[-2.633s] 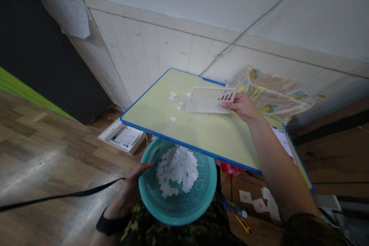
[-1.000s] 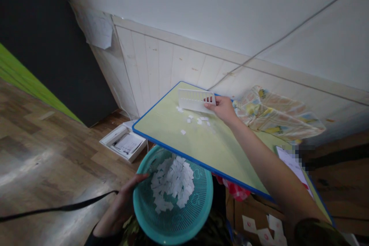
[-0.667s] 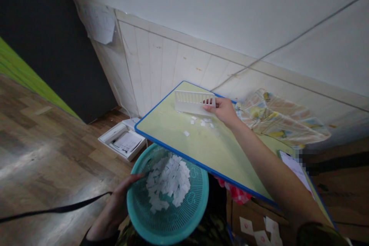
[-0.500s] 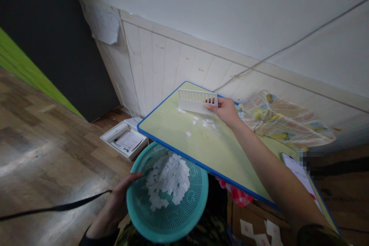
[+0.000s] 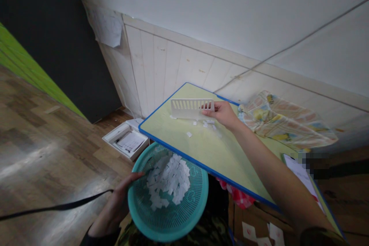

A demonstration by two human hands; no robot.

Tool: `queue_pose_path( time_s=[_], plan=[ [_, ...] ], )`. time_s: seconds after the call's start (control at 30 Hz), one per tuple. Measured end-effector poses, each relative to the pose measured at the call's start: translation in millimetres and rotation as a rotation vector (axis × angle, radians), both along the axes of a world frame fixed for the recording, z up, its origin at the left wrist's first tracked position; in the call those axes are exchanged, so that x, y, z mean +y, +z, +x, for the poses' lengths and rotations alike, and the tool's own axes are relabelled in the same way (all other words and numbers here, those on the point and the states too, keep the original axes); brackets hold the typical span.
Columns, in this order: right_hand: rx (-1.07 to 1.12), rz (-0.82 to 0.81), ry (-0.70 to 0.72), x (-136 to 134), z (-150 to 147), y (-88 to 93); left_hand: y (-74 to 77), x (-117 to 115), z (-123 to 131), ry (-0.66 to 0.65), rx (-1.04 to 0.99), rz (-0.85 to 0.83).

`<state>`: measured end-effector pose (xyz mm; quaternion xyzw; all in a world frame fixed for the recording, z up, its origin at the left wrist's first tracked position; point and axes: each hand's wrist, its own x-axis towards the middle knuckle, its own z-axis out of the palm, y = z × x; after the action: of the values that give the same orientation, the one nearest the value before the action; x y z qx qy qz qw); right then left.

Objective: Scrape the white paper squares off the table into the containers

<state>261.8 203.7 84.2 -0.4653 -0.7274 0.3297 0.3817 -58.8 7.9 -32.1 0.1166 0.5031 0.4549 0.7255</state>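
My right hand grips the right end of a white slotted plastic piece, which stands on edge on the pale yellow-green table. Small white paper pieces are scattered on the tabletop just in front of the slotted piece and by my fingers. Below the table's near edge, my left hand holds the left rim of a teal plastic basket, thumb over the rim. Many white paper scraps lie heaped inside it.
Blue edging borders the table, which stands against a white panelled wall. A patterned cloth and a clipboard with paper lie at its right. An open white box sits on the floor. Printed cards lie lower right.
My right hand has drawn the slotted piece slightly left and nearer over the tabletop. My left hand and the basket have stayed nearly in place.
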Motion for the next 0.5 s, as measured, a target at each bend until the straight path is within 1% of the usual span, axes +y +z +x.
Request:
queue_pose_path(
  time_s=[0.07,0.17,0.27,0.37,0.5],
  plan=[
    [-0.006,-0.010,0.049,-5.7,7.0,1.5,-0.2,-0.3,0.2,-0.004,-0.003,-0.003],
    [-0.034,-0.043,0.104,-16.5,20.5,8.7,-0.8,0.1,0.7,-0.001,-0.018,-0.008],
    [-0.040,-0.059,0.120,-28.6,31.3,15.8,0.6,1.0,1.6,0.003,-0.020,-0.015],
    [0.019,-0.060,0.060,-37.9,34.5,13.9,3.3,1.4,3.0,0.008,-0.017,-0.021],
    [0.079,-0.060,-0.051,-42.5,31.7,0.1,4.3,0.8,4.2,0.001,-0.030,-0.016]
  ],
)
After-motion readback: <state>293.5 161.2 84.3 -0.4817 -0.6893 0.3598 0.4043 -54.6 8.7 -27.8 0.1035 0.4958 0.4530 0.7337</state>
